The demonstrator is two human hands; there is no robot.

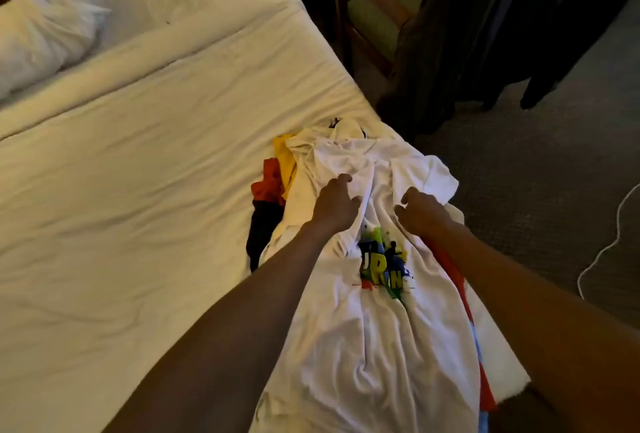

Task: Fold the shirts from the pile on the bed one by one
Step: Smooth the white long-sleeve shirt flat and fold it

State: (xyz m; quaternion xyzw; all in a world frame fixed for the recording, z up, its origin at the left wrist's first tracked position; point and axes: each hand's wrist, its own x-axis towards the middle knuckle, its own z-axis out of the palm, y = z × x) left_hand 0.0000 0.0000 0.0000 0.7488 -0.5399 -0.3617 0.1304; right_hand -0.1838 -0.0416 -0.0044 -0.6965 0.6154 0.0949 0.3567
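White bed (138, 190) is filling the head view, shirt pile (273, 183) lying at its right edge. The left hand (334, 204) and right hand (420, 212) are gripping the topmost white printed shirt (381, 328) with curled fingers. No folded shirts are showing; folding is apparently barely beginning.

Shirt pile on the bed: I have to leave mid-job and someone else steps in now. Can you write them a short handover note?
Left hand: grips the white printed shirt near its top end.
Right hand: fingers curled on the same shirt; whether they actually grip it is unclear.
The shirt lies crumpled, print up, on top of the pile near the right edge of the bed. Red, yellow, dark and other white garments show beneath it.
Done: no folded shirt is in view.
Left: spread and fold this shirt, then the others one by one.
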